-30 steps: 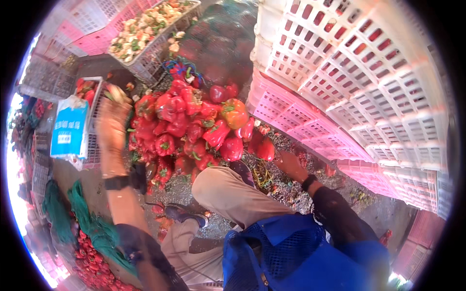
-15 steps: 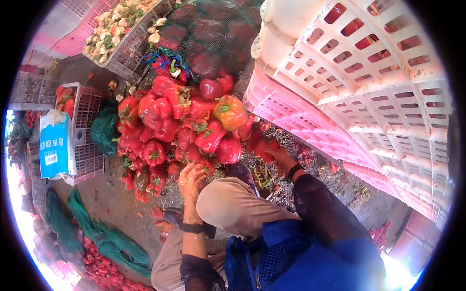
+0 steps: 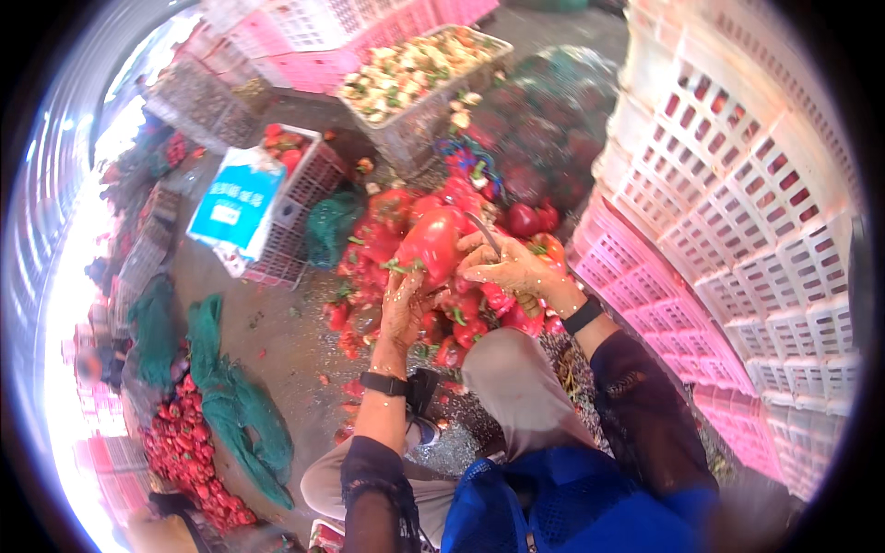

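A large red bell pepper (image 3: 431,241) is held up over the pile, its green stem toward my left wrist. My left hand (image 3: 399,313) is closed around its near-left side. Close against the pepper's right side, my right hand (image 3: 516,272) is closed on a thin, dark, curved knife (image 3: 483,230), whose blade rises beside the pepper. Part of the grip is hidden by the fingers. Below and around both hands lies a heap of red peppers (image 3: 373,241), with an orange-red pepper (image 3: 548,247) behind my right hand.
Stacked white crates (image 3: 737,184) and pink crates (image 3: 645,286) rise on the right. A crate of pale pepper cores (image 3: 419,74) and a full net sack (image 3: 544,120) stand behind the heap. At left are a crate with a blue-and-white bag (image 3: 238,203) and green netting (image 3: 235,415).
My left hand has taken hold of a red pepper and lifted it. My right hand has moved from the heap's right side to the pepper, with the knife now showing. The view has turned.
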`<action>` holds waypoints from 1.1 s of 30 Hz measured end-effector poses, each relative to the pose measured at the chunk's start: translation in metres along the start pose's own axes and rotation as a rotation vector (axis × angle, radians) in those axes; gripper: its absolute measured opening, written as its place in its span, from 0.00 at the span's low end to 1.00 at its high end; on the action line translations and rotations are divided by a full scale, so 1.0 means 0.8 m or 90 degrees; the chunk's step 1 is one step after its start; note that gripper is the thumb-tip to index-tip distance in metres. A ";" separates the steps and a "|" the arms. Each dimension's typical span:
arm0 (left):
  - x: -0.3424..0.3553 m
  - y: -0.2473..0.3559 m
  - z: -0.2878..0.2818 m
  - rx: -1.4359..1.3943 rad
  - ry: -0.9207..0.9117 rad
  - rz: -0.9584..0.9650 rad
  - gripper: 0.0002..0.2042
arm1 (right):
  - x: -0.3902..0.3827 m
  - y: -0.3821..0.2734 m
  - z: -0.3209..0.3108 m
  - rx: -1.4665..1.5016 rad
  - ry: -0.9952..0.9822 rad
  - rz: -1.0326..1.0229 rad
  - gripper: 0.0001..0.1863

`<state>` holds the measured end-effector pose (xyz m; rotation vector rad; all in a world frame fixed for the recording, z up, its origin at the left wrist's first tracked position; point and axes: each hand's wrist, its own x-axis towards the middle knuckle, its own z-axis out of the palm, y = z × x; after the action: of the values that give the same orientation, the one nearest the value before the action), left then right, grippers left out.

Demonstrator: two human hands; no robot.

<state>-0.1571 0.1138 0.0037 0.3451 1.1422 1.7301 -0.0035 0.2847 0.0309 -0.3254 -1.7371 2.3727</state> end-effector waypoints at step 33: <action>0.111 -0.087 -0.149 0.892 0.458 -0.365 0.46 | 0.006 -0.022 0.008 -0.477 0.242 0.139 0.17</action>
<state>-0.2384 0.1300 -0.1380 0.1512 2.5648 0.2800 -0.0095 0.2858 0.0493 -1.0297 -2.3874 1.5143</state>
